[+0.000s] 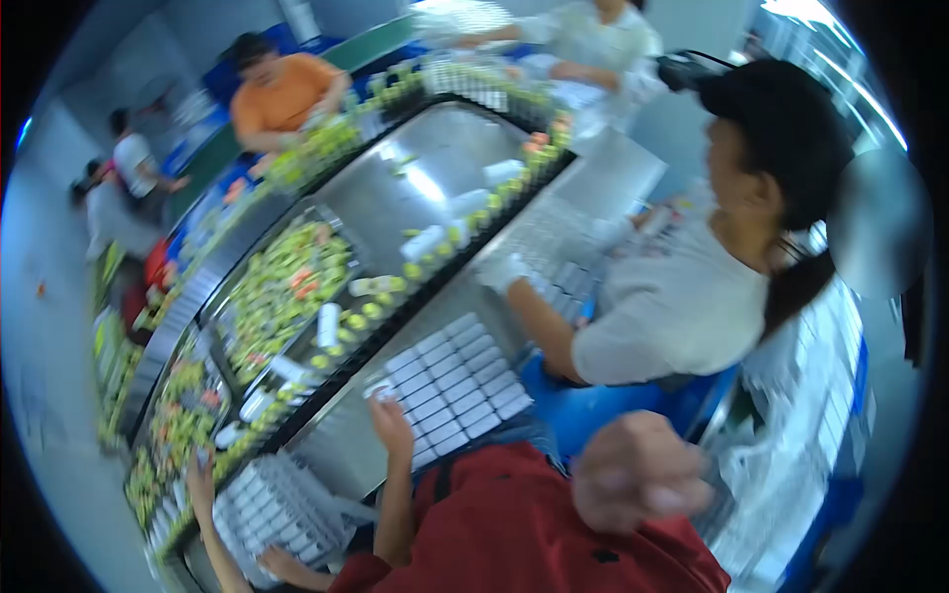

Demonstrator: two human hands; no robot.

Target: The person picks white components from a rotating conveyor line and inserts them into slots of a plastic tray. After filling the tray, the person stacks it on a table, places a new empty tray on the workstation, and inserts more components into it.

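My left hand point(392, 423) is at the left corner of a tray of white cylinders point(457, 381), laid in rows by the edge of the metal worktop point(341, 425). Its fingers are closed around something small and white there, too blurred to name. Close to the camera, my right hand point(643, 472) is raised in front of my red shirt point(534, 524). Its fingers are curled in; whatever they may hold is hidden. Beyond the worktop, white cylinders with yellow-green ends point(371, 311) stand in a line along the conveyor point(435, 287).
To the right, a co-worker in a white shirt point(662, 306) handles another tray point(563, 282). A neighbour's hands point(201, 484) work by stacked trays point(272, 509) at lower left. Metal bins of small green and pink pieces point(287, 282) lie inside the loop; people stand across it.
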